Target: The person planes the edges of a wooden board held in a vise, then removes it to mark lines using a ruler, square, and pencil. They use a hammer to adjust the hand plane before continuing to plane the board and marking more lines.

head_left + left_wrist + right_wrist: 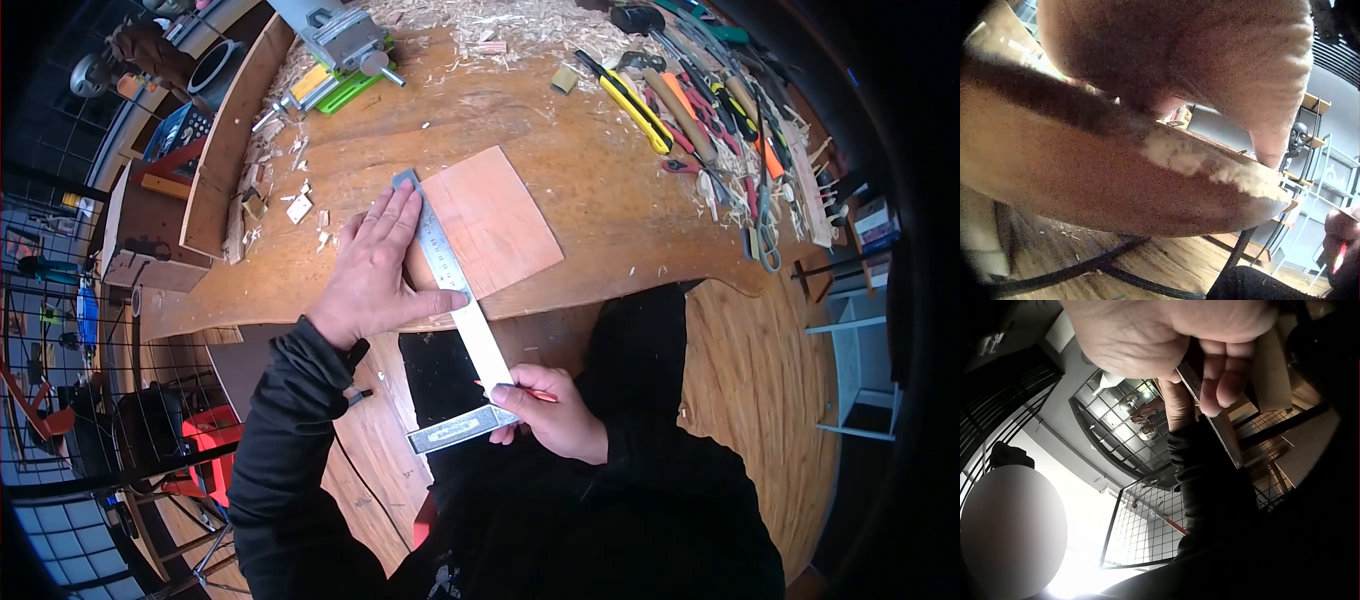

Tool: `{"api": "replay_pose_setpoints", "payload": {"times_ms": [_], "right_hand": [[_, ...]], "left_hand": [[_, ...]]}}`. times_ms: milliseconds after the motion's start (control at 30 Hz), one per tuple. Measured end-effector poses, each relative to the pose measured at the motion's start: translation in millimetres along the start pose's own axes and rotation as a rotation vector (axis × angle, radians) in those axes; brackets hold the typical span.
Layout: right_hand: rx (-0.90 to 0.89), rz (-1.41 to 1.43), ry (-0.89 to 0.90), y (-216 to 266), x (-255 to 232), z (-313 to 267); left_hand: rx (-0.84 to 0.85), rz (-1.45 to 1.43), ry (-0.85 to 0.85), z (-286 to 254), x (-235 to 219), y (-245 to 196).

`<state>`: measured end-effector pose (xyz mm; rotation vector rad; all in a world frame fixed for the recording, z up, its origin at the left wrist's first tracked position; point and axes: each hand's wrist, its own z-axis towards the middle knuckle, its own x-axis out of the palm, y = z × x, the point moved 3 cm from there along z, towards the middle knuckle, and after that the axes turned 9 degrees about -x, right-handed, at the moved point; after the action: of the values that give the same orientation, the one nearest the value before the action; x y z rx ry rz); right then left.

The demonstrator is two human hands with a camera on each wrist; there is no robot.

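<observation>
Marking step: left hand (375,270) lay flat, fingers straight, pinning square (455,290) across board (495,220), table (600,210) centre; right hand (550,410) at 5 o'clock gripped square's stock plus red pencil (540,396); next move likely needed square held firm, pencil along edge

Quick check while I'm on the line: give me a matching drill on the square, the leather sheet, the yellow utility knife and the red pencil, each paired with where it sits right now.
Things:
1. steel square
2. leather sheet
3. yellow utility knife
4. red pencil

Places:
A. among the tools at the bench's far right
B. flat on the bench, under the blade
C. in the right hand
D. pressed down by the left hand, stock hanging off the bench edge

Pairs: 1-D, 2-B, 3-A, 4-C
</observation>
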<state>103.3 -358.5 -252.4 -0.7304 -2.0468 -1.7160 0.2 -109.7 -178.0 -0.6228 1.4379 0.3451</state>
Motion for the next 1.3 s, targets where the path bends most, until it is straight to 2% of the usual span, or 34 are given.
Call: {"api": "replay_pose_setpoints", "payload": {"times_ms": [267,500,667,933,1067,1300], "right_hand": [[0.019,0.027,-0.013,-5.3,-0.3,-0.1],[-0.009,0.024,0.020,-14.4,-2.3,2.1],[0.000,0.027,0.060,-21.8,-5.9,5.1],[-0.034,0.027,0.031,-23.1,-3.5,5.1],[0.010,0.043,-0.005,-17.0,-1.7,2.2],[0.018,0.026,-0.003,-7.9,-2.7,0.2]], "left_hand": [[-0.007,-0.045,0.032,-0.1,-6.0,-3.3],[0.089,-0.095,-0.014,0.9,-5.9,-0.5],[0.009,-0.057,0.051,0.7,-8.2,-1.4],[0.020,-0.027,0.064,0.3,-6.3,1.0],[0.053,-0.055,0.034,0.1,-6.7,1.1],[0.002,-0.033,0.041,-0.4,-6.0,0.8]]}}
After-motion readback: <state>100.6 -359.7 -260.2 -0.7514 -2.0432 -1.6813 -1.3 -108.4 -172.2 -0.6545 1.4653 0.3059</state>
